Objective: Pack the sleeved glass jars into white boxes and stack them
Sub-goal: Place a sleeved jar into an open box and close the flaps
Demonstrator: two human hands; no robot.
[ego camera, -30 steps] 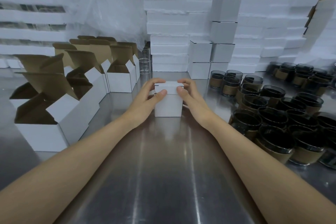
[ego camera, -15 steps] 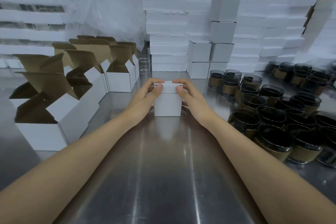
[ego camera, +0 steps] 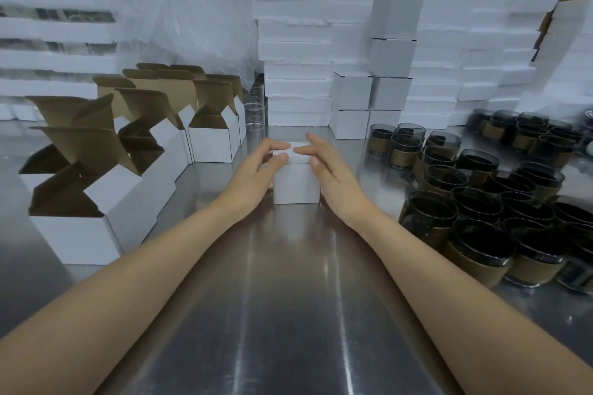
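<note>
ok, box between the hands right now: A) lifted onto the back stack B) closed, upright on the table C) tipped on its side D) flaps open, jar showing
B: the white box stands upright on the steel table, top flap down, left hand and right hand at its top.

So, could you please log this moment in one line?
phase: closing lid | left hand: grips white box | right hand: presses its top | sleeved jars: unpacked, right

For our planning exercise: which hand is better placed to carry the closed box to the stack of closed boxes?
Probably the right hand: the stack of closed boxes stands behind the closed box, on the right side.
</note>
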